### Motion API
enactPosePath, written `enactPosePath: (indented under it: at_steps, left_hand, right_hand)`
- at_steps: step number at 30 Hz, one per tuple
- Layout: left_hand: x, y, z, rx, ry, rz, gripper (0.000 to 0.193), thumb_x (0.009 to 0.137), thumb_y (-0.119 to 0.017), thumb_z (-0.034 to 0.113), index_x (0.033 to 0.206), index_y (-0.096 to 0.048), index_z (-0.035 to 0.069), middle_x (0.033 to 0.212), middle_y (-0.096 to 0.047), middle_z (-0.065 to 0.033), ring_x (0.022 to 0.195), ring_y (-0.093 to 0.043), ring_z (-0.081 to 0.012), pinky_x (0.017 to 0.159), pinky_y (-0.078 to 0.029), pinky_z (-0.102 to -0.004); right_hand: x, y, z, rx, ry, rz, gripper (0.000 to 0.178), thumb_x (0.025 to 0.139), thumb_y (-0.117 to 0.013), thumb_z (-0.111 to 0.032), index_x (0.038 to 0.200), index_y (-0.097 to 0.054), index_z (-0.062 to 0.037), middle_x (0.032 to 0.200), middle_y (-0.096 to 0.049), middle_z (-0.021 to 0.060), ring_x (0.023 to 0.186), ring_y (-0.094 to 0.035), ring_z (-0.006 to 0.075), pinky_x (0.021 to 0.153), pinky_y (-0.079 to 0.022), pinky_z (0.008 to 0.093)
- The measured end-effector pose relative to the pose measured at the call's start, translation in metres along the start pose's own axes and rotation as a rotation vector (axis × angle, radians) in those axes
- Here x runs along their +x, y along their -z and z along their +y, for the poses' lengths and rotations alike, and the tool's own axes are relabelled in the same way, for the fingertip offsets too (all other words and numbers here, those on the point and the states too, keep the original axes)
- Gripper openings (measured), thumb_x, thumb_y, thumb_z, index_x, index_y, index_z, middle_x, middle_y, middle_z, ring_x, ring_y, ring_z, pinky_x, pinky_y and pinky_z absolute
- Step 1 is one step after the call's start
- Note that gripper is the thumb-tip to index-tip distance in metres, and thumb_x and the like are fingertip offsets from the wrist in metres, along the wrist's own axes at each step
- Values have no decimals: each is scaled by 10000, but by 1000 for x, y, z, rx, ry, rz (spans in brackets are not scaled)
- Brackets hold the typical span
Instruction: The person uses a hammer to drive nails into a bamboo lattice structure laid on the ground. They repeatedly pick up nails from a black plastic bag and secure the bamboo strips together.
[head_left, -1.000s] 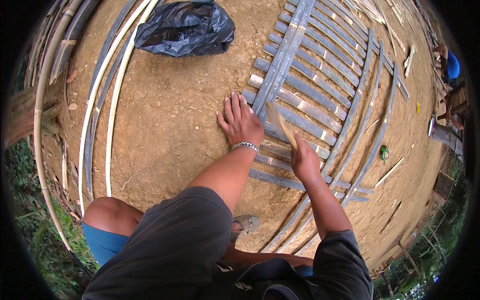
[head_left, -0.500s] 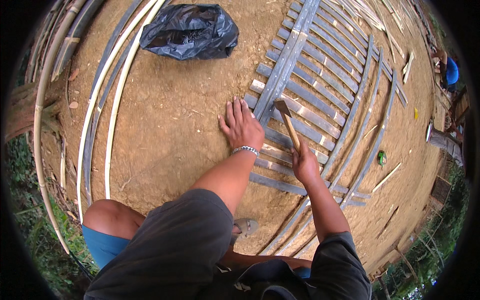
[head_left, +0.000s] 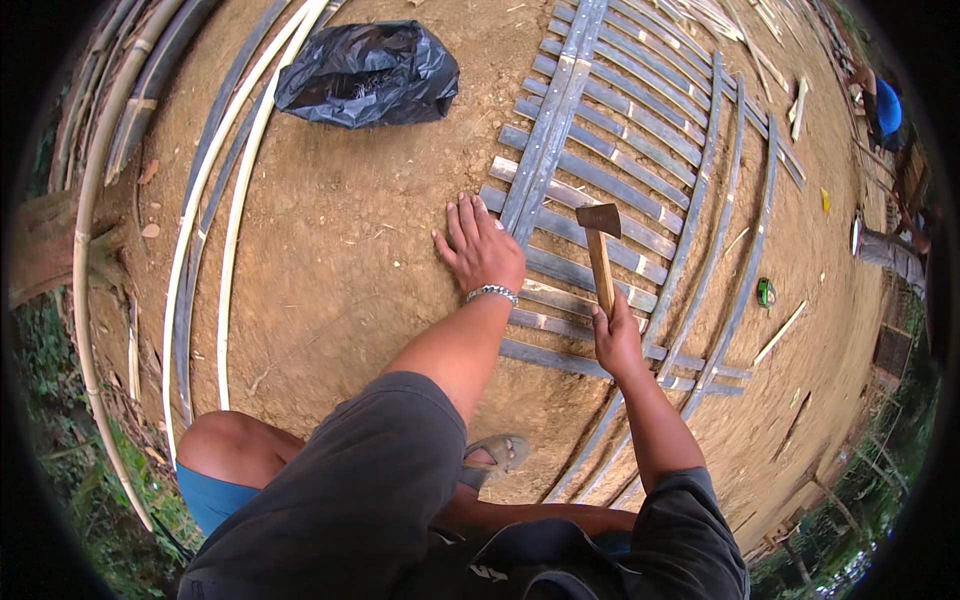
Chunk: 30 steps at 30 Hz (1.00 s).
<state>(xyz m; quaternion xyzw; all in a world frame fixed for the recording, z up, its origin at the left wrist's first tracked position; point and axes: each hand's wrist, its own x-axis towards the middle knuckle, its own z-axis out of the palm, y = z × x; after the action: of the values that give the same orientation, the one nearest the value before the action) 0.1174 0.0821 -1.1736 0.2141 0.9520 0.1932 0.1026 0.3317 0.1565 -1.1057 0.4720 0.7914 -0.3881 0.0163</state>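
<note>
My right hand is wrapped round the wooden handle of a hatchet, its dark metal head raised over the slats. A bamboo lattice panel lies on the ground, with dark slats crossed by a double lengthwise strip dotted with bright nail heads. At the near end of that strip my left hand lies palm down, fingers spread, beside the slat ends and partly over them. What is under the palm is hidden. A bracelet circles my left wrist.
A black plastic bag with small dark bits inside stands beyond my left hand. Long bamboo strips lie to the left, and more loose strips at the right. A green tape measure rests nearby. People are at the far right.
The hatchet head has risen away from the lengthwise strip and shifted right, with my right hand a little lower and farther right. My left hand stays in about the same place.
</note>
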Motion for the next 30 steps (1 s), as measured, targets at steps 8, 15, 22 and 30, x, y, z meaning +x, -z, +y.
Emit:
enactPosePath:
  at_steps: [8,15,22,30]
  left_hand:
    - [15,37,-19,-256,-88,203,426,974,-564,200,1367,-592,37,1610,-386,-176,1511,-314,-346,1234,-177,-562]
    - [245,122,-47,-273,-421,454,210,921,-668,191,1021,-761,31,1035,-751,-200,997,-703,-383,908,-533,-455]
    - [295,126,-70,284,-299,-147,230,918,-723,251,1091,-780,111,1154,-740,-179,1116,-693,-363,957,-539,-454]
    - [304,116,-66,284,-356,-73,284,937,-613,181,1173,-715,61,1215,-691,-247,1129,-674,-427,973,-540,-522]
  right_hand:
    - [-33,-43,30,566,-356,77,420,1047,-587,-162,1434,-459,-61,820,-599,68,621,-586,180,569,-487,342]
    - [-61,-42,8,673,-312,118,386,1054,-575,-130,1412,-451,-54,757,-528,-3,559,-487,94,502,-424,283]
    - [-84,-50,-7,752,-350,55,432,1047,-595,-133,1439,-433,-51,750,-533,-11,569,-482,71,495,-408,273]
    - [-93,-52,2,335,-319,19,558,1011,-640,-326,1456,-472,-35,1241,-653,285,1206,-627,409,1029,-488,476]
